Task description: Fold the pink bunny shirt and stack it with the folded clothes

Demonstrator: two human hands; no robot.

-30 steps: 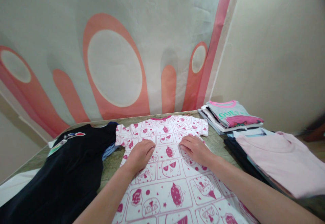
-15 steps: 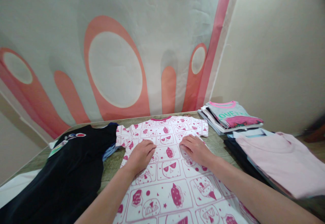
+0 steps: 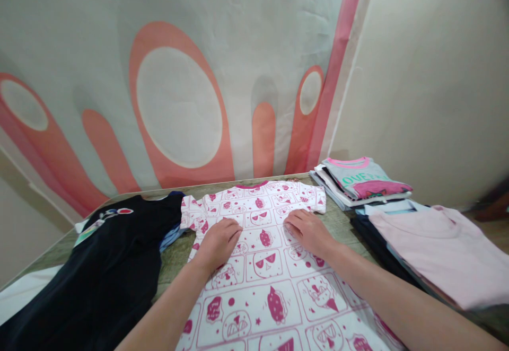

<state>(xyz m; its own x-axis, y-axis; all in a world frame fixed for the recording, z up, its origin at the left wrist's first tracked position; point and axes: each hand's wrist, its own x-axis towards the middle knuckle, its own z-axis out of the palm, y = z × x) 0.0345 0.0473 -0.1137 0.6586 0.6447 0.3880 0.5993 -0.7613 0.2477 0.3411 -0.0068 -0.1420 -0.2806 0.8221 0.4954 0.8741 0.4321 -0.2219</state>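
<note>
A white short-sleeved shirt (image 3: 264, 261) with a magenta cartoon print lies spread out in front of me, its magenta neckline at the far end. My left hand (image 3: 222, 239) rests on the left part of its chest, palm down, fingers pointing inward and slightly bent. On the right part of the chest lies my right hand (image 3: 308, 229), also palm down with fingers lightly curved. Both hands touch the cloth, and no fabric shows gathered in them. The fingertips' undersides are hidden.
Black clothing (image 3: 123, 250) with a coloured print lies to the left, over other garments. At the far right stands a folded pile topped by a grey shirt with pink trim (image 3: 360, 173). Nearer, a pale pink shirt (image 3: 441, 250) tops another pile. A patterned wall panel (image 3: 246, 33) rises behind the wooden surface.
My right hand has shifted very slightly right and away from me; my left hand has edged slightly left. The shirt stays spread in place.
</note>
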